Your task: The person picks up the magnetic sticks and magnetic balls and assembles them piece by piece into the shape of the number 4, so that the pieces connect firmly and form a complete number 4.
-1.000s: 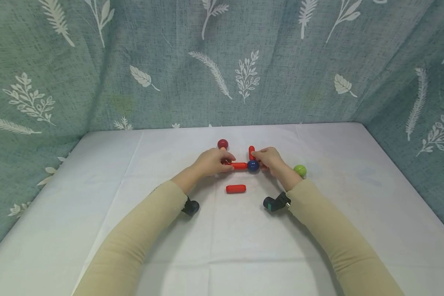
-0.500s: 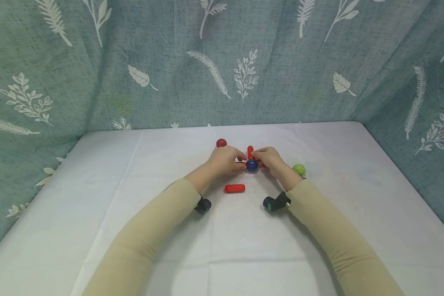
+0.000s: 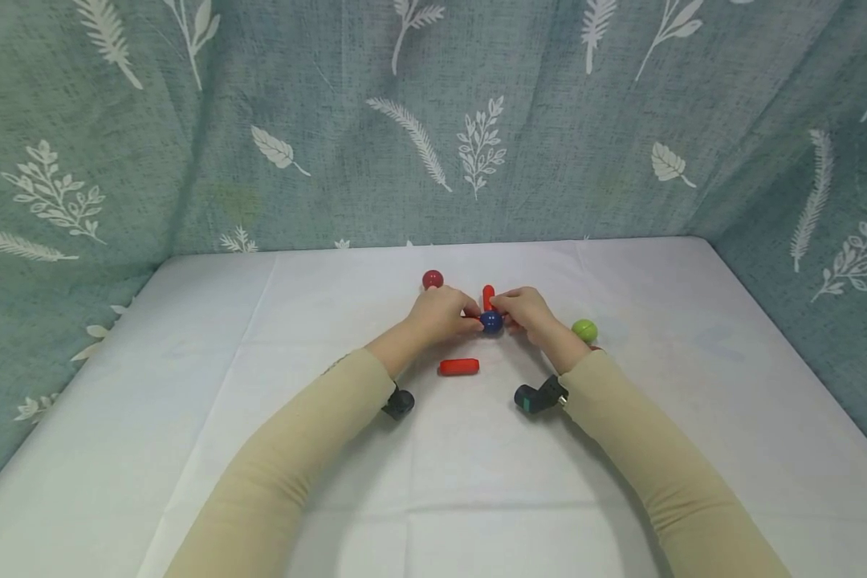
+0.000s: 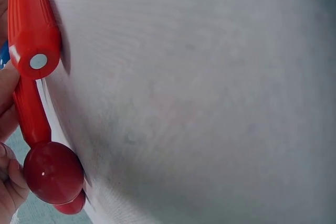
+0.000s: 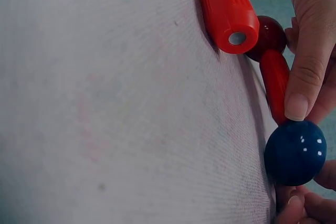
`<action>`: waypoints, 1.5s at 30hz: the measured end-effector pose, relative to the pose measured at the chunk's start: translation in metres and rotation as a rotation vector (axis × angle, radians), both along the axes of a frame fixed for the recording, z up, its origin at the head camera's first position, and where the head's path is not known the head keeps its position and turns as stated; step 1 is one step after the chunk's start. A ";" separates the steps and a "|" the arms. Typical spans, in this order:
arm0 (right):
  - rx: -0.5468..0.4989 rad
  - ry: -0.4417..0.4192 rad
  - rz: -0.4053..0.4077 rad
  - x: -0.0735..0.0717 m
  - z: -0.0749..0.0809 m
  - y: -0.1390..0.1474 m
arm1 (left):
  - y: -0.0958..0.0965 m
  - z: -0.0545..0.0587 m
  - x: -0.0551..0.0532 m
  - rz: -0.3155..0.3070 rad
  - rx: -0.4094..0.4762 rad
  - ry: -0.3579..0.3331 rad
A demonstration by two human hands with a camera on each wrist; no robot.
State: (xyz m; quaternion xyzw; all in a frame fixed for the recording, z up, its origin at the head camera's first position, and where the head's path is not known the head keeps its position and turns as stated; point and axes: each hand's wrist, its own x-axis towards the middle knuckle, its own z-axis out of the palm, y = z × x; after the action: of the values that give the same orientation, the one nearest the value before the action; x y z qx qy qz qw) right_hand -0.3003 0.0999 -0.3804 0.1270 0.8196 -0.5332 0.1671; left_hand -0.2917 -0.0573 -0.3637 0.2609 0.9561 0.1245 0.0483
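I see, table (image 3: 462, 466): back rod (image 3: 488, 294) behind middle ball (image 3: 491, 322) | front rod (image 3: 459, 367) before it, leftward | far ball (image 3: 433, 278) nearest far edge | side ball (image 3: 584, 330) nearer right edge

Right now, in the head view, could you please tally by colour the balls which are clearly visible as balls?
Red ball: 1
Blue ball: 1
Green ball: 1
Total: 3
Not counted: a reddish bit beside the right sleeve, too hidden to identify.
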 end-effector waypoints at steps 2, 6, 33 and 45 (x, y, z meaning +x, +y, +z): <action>-0.001 0.005 0.001 0.000 0.000 0.000 | 0.000 -0.001 0.000 -0.001 0.004 0.008; -0.007 0.013 0.001 0.000 -0.001 0.001 | 0.000 -0.001 0.000 0.002 0.013 0.017; 0.550 0.327 0.351 0.081 0.057 0.104 | -0.001 -0.002 0.000 0.030 0.016 -0.031; 0.584 0.299 0.420 0.097 0.025 0.118 | 0.000 -0.002 0.000 0.040 0.016 -0.051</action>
State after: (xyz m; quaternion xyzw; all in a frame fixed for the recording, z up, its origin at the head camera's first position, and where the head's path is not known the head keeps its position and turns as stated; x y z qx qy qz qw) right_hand -0.2031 0.2178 -0.3559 -0.0805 0.9603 -0.2444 0.1083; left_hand -0.2919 -0.0571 -0.3657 0.2388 0.9586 0.1396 0.0679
